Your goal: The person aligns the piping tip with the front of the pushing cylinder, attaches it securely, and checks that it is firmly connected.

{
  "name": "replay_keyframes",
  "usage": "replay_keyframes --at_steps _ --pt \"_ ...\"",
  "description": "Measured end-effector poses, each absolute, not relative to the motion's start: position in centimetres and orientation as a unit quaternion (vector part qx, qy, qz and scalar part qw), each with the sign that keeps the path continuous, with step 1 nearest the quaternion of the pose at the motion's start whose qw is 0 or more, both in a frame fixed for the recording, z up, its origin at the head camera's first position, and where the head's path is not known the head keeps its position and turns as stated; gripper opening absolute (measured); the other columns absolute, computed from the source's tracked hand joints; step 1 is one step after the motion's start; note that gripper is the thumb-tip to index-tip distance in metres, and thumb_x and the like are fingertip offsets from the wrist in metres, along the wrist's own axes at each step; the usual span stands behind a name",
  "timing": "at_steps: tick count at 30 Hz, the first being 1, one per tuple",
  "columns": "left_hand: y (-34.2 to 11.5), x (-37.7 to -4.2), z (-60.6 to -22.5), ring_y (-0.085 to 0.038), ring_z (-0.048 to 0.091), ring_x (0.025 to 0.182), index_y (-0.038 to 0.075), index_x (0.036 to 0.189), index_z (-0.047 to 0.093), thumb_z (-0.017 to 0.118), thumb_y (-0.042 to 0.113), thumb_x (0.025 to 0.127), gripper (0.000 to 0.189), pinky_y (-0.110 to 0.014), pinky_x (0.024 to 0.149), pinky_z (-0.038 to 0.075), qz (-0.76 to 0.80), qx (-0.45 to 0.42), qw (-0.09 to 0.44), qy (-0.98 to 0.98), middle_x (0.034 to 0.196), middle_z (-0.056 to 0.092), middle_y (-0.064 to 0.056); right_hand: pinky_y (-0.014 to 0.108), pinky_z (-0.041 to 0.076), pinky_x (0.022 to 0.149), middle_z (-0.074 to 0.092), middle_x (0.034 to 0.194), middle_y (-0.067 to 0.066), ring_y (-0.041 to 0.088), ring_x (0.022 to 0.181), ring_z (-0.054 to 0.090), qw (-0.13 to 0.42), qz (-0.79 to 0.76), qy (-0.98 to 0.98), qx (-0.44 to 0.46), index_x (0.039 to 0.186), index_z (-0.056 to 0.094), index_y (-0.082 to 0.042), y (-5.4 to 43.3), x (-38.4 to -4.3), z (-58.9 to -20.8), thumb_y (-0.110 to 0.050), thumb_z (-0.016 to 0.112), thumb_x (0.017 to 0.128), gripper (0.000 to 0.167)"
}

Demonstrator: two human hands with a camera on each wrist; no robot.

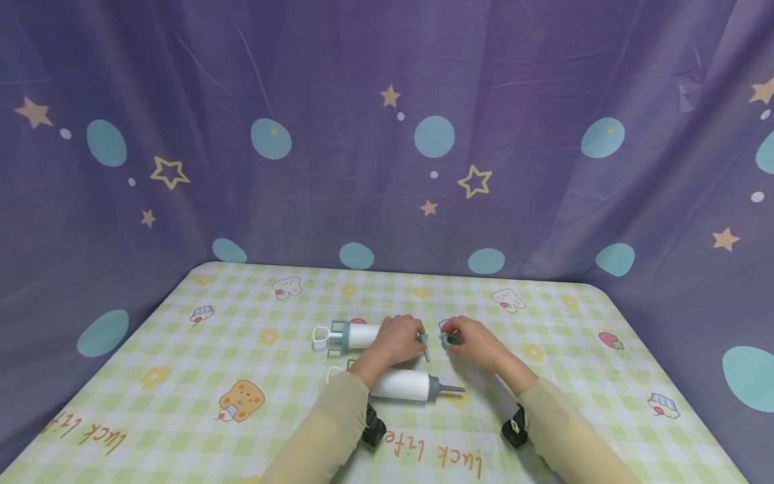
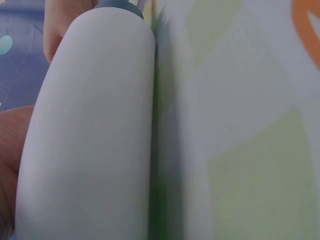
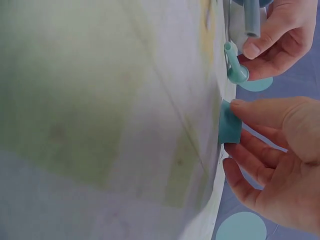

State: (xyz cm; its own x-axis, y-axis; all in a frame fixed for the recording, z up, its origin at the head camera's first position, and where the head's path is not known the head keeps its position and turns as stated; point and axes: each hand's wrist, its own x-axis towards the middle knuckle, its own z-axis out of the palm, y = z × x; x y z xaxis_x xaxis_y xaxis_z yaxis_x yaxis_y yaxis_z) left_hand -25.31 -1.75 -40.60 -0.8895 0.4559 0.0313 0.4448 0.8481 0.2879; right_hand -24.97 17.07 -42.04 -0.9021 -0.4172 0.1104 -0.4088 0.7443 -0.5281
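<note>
My left hand reaches over the front end of a white tube with a teal collar and a white pull handle. At its fingertips is a small teal nozzle, its thin spout angled toward my body; thumb and forefinger pinch near its base. To the right, my right hand pinches a small teal piece between thumb and fingers, low over the table. A second white tube with a grey tip lies nearer me, below the left wrist; it fills much of the left wrist view.
The table wears a green-and-white checked cloth with cartoon prints. A purple curtain with stars and blue dots hangs behind and at both sides. The nearer tube's grey spout points right, between my forearms.
</note>
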Motion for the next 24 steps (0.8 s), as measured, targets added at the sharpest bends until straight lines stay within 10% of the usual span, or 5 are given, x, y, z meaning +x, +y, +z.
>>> replay_keyframes --at_steps 24 --pt "-2.47 -25.11 -40.86 -0.012 0.059 0.082 0.021 0.077 0.068 0.064 0.020 0.081 0.006 -0.038 0.085 0.039 0.187 0.233 -0.059 0.953 0.082 0.064 0.008 0.033 0.049 0.075 0.057 0.094 0.008 0.021 0.085 0.059 -0.020 -0.313 0.925 -0.213 0.105 0.064 -0.002 16.90 -24.49 -41.89 0.002 0.067 0.067 0.039"
